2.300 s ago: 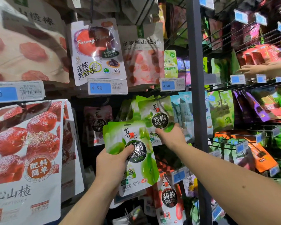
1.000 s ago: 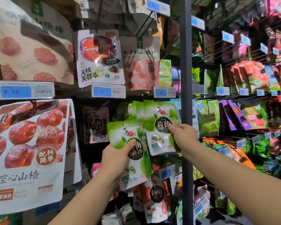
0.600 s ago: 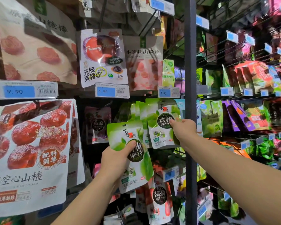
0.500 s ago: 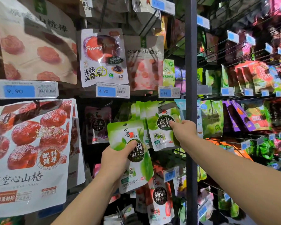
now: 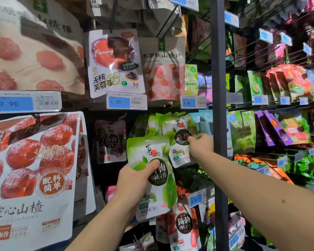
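Observation:
My left hand (image 5: pixel 134 183) grips a stack of green and white jelly pouches (image 5: pixel 153 154) in front of the rack, thumb across the black round label. My right hand (image 5: pixel 200 144) reaches to the hanging row of the same green pouches (image 5: pixel 178 140) and pinches the front one at its right edge, thumb on the black label. That pouch hangs from a hook under the 4.90 price tag (image 5: pixel 192 102). More green pouches hang behind it, mostly hidden.
A dark metal upright post (image 5: pixel 218 87) stands just right of my right hand. Large hawthorn bags (image 5: pixel 33 171) hang at the left. A purple pouch (image 5: pixel 111 140) hangs between them and the green row. Red pouches (image 5: pixel 183 225) hang below. Wire hooks with packets fill the right.
My right hand shifted its pinch on the front hanging green pouch, which sits a little higher and straighter than a second ago. My left hand kept its stack nearly still.

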